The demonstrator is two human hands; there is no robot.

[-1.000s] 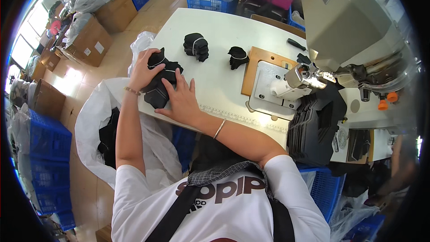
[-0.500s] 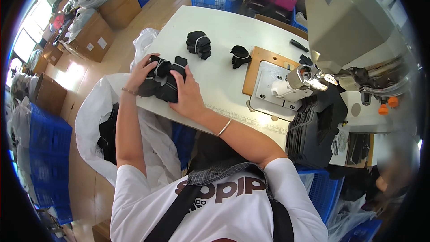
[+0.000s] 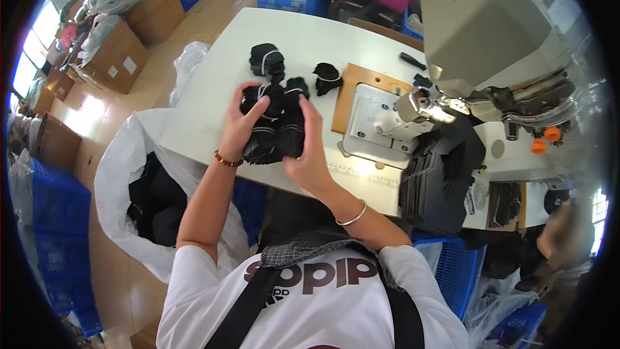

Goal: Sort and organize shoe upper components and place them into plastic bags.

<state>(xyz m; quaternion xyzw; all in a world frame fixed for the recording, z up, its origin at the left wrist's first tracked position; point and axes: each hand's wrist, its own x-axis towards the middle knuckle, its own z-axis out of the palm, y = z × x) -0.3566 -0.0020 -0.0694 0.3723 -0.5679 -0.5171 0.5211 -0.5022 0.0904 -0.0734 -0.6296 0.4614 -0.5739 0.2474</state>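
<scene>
My left hand [image 3: 241,119] is closed round the left side of several black fabric bundles [image 3: 272,126] tied with white bands. From the other side my right hand [image 3: 309,152] presses against them, thumb toward me and fingers along their edge. The bundles sit packed together over the near part of the white table. Just beyond them lies another banded black bundle [image 3: 266,59], nearly touching the held ones. A smaller banded bundle [image 3: 328,79] rests to its right, beside the sewing machine's wooden board [image 3: 340,111].
The sewing machine [image 3: 407,119] stands at the right, with a stack of dark flat pieces [image 3: 426,184] next to it. A black-handled tool [image 3: 412,61] lies behind. At the table's left hangs a white sack [image 3: 119,174] with black pieces inside. Blue crates [image 3: 61,220] and cartons surround the table.
Both hands have brought the held bundles rightward from the table's left edge, close to the loose bundle. The view has shifted slightly too.
</scene>
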